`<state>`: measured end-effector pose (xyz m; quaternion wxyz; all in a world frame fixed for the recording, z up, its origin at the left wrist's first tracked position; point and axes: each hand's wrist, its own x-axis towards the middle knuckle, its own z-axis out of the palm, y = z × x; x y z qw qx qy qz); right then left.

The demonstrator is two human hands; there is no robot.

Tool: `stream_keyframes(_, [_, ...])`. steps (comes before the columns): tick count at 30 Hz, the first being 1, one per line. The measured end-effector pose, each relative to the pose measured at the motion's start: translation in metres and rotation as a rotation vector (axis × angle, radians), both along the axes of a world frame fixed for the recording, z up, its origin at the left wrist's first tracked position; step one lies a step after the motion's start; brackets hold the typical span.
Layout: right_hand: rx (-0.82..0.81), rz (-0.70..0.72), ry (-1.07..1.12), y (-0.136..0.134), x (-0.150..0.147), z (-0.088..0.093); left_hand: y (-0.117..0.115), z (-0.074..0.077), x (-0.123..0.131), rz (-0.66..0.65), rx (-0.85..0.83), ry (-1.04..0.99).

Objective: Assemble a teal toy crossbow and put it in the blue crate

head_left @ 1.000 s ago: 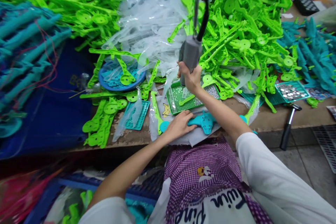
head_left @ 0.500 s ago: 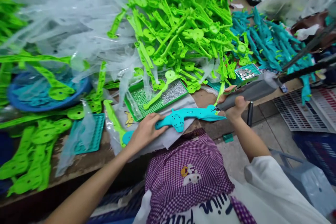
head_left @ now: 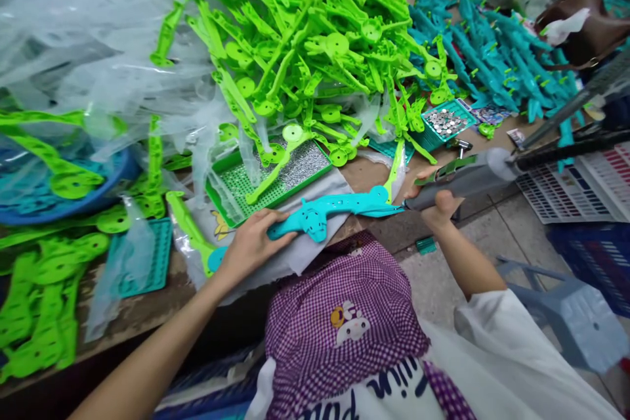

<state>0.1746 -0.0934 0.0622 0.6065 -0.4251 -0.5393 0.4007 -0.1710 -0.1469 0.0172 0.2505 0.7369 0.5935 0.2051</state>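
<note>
A turquoise plastic part [head_left: 339, 205], long and narrow with a moulded head shape near its left end, lies across the table's front edge. My left hand [head_left: 256, 239] is closed around that left end. In my right hand [head_left: 440, 207] is a grey power screwdriver [head_left: 465, 178], held level. Its tip is close to the pointed right end of the part; whether they touch I cannot tell. A green plastic arm [head_left: 395, 174] stands out behind the part's right end. Behind my left hand, a green tray [head_left: 224, 200] contains small silvery screws [head_left: 302, 167].
Green plastic pieces [head_left: 305, 46] are heaped at the back. Turquoise pieces [head_left: 506, 59] lie at the right, beside a small tray of metal discs [head_left: 447, 122]. At the left are a blue basin [head_left: 115, 187] and a teal tray [head_left: 162, 256]. A grey stool [head_left: 581, 321] stands at the lower right.
The screwdriver tip has drawn back to the right, from over the turquoise part's round end to its pointed tip. My left hand keeps its hold. The whole view has shifted rightward.
</note>
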Motion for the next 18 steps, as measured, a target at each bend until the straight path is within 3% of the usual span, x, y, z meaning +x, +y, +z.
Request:
stream_keyframes(10, [0.035,0.047,0.062,0.003,0.001,-0.018,0.001,0.004,0.001,0.012,-0.001,-0.019])
stream_keyframes(18, [0.008,0.070,-0.022,0.004,0.007,-0.035,0.003,-0.005,-0.003,0.015,0.026,-0.077])
